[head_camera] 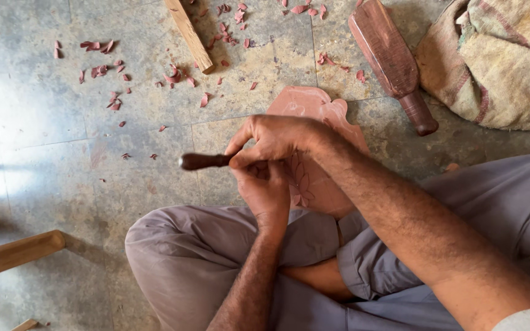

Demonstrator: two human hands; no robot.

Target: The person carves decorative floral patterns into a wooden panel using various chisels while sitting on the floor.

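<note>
Chisel handle (200,161) sits clamped in both closed hands, right (274,138) over left (265,187), steadying cuts into the reddish carved panel (314,104) beneath.

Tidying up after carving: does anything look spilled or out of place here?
Reddish wood chips lie scattered over the stone floor beyond the carved panel. The mallet lies loose beside a cloth sack. Nothing looks damaged.

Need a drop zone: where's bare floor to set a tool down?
Bare floor lies between the wood chips, the tool handle and the wooden bar. Crowded: top, with the stick, mallet and sack; both hands cover the carved piece.
</note>
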